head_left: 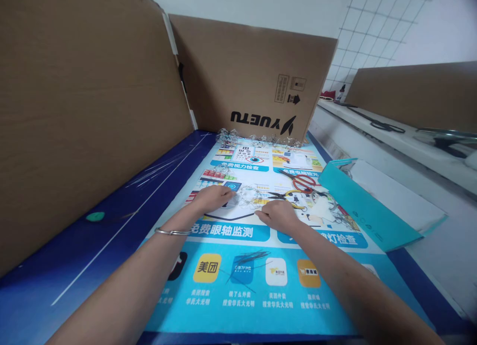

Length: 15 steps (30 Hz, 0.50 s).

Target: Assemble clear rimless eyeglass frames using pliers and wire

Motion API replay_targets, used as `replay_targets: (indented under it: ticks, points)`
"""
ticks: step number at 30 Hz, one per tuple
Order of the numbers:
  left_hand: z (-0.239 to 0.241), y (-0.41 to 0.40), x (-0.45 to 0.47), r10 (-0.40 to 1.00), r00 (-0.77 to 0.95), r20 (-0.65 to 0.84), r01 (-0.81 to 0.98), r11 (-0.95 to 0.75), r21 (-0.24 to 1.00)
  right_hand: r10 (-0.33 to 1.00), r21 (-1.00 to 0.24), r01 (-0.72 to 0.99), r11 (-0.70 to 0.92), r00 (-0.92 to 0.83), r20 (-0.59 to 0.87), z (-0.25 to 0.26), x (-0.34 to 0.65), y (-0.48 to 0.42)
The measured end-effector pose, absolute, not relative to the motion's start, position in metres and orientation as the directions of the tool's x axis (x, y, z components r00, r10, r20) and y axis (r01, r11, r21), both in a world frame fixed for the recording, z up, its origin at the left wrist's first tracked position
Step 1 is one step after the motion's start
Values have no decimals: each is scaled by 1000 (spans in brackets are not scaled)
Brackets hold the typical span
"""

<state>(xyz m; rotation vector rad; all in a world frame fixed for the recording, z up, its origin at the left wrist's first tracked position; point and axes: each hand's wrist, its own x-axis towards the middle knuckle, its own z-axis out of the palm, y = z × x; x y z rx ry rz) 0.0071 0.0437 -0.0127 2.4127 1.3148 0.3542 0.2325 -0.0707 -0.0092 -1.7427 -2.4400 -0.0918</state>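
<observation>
Left hand [215, 198] and right hand [281, 215] both have fingers curled in, honestly can't tell if either grip is clamped on anything. Some clear wiry piece [249, 193] is between them on the printed sheet [238, 322]. Yellow-handled pliers [297, 191] are right by the right hand, red-handled scissors [306, 190] just beyond, teal box [367, 206] further right.

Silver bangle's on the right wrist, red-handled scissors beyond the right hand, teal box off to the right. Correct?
Not quite: the head view shows the silver bangle on the left wrist. The rest holds: red-handled scissors beyond the right hand, teal box to the right.
</observation>
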Motion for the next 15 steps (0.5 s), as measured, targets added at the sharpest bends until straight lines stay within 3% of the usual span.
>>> replay_targets:
  ticks: [5, 10, 15]
  points:
    - [-8, 42, 6, 853, 517, 73, 719, -479, 503, 923, -100, 945, 312, -276, 267, -11, 233, -73]
    - [-5, 40, 6, 858, 503, 106, 685, -470, 556, 903, -225, 951, 211, -102, 418, -5, 239, -72]
    - [-6, 39, 6, 869, 483, 102, 666, -441, 602, 893, -360, 920, 158, 22, 449, 1, 248, -70]
